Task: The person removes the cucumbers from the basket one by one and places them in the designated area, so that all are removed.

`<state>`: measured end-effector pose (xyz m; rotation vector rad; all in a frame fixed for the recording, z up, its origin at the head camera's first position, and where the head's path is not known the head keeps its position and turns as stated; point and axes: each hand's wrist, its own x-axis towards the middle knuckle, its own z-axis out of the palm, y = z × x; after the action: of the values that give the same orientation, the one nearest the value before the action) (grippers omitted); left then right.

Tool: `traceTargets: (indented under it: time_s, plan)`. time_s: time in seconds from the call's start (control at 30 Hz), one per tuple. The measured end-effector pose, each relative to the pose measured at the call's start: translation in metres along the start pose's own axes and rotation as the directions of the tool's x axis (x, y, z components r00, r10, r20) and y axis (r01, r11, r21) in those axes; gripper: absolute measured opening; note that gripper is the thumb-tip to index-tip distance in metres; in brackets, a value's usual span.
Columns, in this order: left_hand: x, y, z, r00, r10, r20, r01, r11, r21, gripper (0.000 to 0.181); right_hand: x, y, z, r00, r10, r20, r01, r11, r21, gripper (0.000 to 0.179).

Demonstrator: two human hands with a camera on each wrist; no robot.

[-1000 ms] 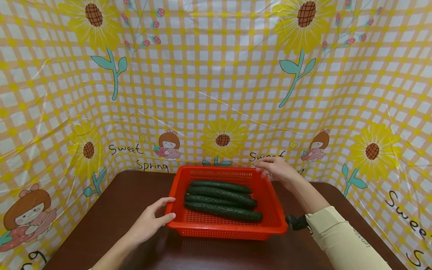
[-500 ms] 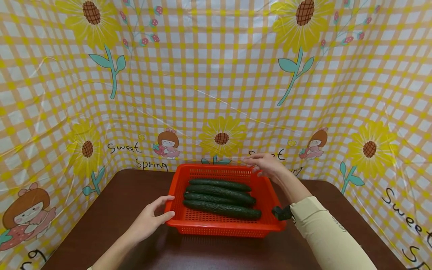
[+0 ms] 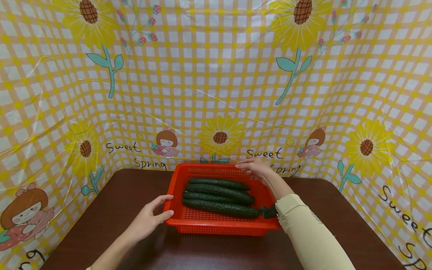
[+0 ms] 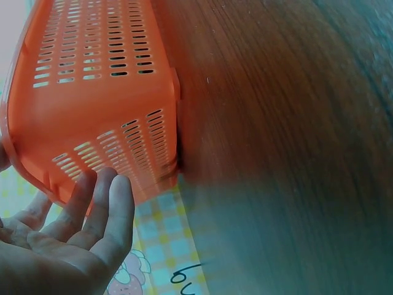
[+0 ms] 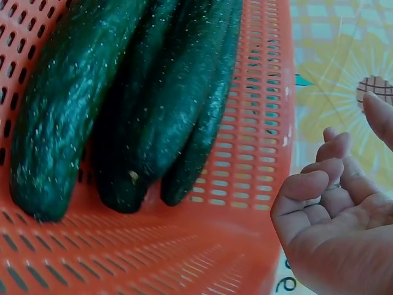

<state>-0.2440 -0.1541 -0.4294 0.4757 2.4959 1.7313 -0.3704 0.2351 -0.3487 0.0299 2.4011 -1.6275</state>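
Three sides of yellow-checked sunflower cloth (image 3: pixel 216 90) box the whole spot in, probably just as a backdrop. Next biggest is the dark wood-look worktop (image 3: pixel 118 202), with the red perforated plastic basket (image 3: pixel 222 222) sitting flat in the middle, which I reckon puts it in easy reach of both arms.

Inside that basket are four cucumbers (image 3: pixel 219 191), all lying lengthwise side by side. Makes sense imo, they're long and they'd fit best along the longer side. The nearest one sits slightly apart from the rest.

As for the hands: the left hand (image 3: pixel 148 217) has its thumb and fairly straight fingers spread around the basket's left side, more like steadying than clenching. The right hand (image 3: pixel 257 167) is at the far rim's right end, fingers loosely curled with nothing in them; can't tell if it's touching. Near-left plus far-right seems a sensible way to balance it.

Smallest bit: a black gadget (image 3: pixel 269 212) by the right wrist.
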Motion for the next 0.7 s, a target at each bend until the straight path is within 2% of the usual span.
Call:
traceTargets:
  time_s: [0.13,0.43,0.7]
  plan:
    - [0.000,0.000,0.001,1.000,-0.002,-0.002,0.002,1.000,-0.001,0.048,0.004,0.004,0.005,0.999,0.026,-0.029,-0.025,0.999,0.022,0.043]
    - [0.001,0.000,0.000,1.000,0.022,0.010,-0.022,1.000,0.015,0.048,0.007,0.017,0.012,0.998,0.063,0.029,-0.064,0.997,0.030,0.041]
    - [0.000,0.000,0.000,1.000,0.001,0.004,-0.001,1.000,0.030,0.049,0.008,0.029,0.021,0.990,0.094,0.106,-0.096,0.995,0.017,0.040]
